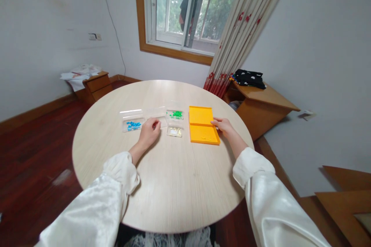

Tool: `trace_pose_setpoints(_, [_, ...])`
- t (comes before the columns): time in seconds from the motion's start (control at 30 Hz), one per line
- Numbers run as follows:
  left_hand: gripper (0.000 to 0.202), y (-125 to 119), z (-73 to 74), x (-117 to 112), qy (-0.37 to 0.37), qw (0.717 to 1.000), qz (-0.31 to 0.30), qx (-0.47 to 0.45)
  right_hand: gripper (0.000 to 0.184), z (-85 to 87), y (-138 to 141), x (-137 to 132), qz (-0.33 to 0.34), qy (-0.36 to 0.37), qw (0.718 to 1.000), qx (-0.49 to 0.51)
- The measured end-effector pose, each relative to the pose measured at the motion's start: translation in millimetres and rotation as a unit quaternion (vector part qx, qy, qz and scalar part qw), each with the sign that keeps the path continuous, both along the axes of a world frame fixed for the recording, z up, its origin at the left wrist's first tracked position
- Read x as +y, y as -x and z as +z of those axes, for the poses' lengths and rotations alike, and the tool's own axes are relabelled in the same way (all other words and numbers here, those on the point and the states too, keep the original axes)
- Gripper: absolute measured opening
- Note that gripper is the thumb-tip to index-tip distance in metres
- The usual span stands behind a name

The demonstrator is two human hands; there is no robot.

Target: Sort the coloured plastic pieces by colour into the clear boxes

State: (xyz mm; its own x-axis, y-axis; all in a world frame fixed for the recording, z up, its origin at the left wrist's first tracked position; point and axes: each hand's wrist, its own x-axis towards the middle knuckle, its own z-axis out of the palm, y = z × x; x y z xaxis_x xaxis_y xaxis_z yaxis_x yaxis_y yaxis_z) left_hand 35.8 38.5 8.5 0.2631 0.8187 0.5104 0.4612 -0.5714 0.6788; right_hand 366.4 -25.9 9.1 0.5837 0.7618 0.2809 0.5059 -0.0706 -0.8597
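An orange-yellow two-part case (200, 115) lies open and flat on the table, with a few small yellow bits in its nearer half. My right hand (224, 126) grips its right edge near the fold, thumb on top. My left hand (149, 133) is closed at the near side of a clear plastic box (159, 112), fingers curled; a dark red spot shows by the fingertips, and what they hold is hidden. Left of that hand, a clear box holds small blue pieces (133, 125). To its right are boxes with green pieces (176, 114) and small pale gold pieces (175, 131).
The round wooden table (174, 185) fills the middle. A small cabinet with papers (82, 72) stands behind left, and a brown cabinet (261, 104) with a black cloth (249, 78) behind right. A curtain (234, 34) hangs by the window, where a person (185, 7) shows.
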Motion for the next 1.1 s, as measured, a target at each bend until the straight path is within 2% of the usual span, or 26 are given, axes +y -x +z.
trace_pose_setpoints(0.17, [0.017, 0, -2.5, 2, -0.006, 1.0, 0.012, 0.002, 0.039, -2.7, -11, -16, 0.025, -0.013, 0.987, 0.158])
trace_pose_setpoints(0.37, [0.017, 1, -5.9, 5, -0.014, 1.0, 0.024, -0.007, 0.029, -1.9, -10, -52, 0.082, -0.02, 0.988, 0.132])
trace_pose_setpoints(0.53, [0.018, 4, -5.2, 5, -0.016, 0.999, 0.025, -0.014, 0.029, 1.6, -6, -72, 0.145, 0.02, 0.983, 0.111])
trace_pose_setpoints(0.63, [0.018, 5, -5.8, 5, -0.018, 0.999, 0.031, -0.015, 0.029, 10.2, -3, -79, 0.155, 0.065, 0.985, 0.039])
trace_pose_setpoints(0.73, [0.019, 6, -7.8, 7, -0.019, 0.999, 0.037, -0.012, 0.032, 19.5, 10, -89, 0.157, 0.076, 0.98, -0.095])
trace_pose_setpoints(0.8, [0.02, 6, -9.1, 8, -0.02, 0.999, 0.039, -0.009, 0.039, 21.7, 27, -98, 0.186, 0.08, 0.96, -0.192])
trace_pose_setpoints(0.93, [0.019, 6, -9.5, 8, -0.023, 0.999, 0.045, -0.008, 0.05, 14.6, 65, -114, 0.246, 0.133, 0.886, -0.369])
trace_pose_setpoints(1.0, [0.019, 7, -8.9, 7, -0.026, 0.998, 0.048, -0.007, 0.054, 9.4, 75, -116, 0.231, 0.153, 0.862, -0.424])
trace_pose_setpoints(1.1, [0.017, 7, -8.2, 4, -0.034, 0.998, 0.052, -0.005, 0.055, 4.0, 74, -106, 0.182, 0.186, 0.846, -0.465])
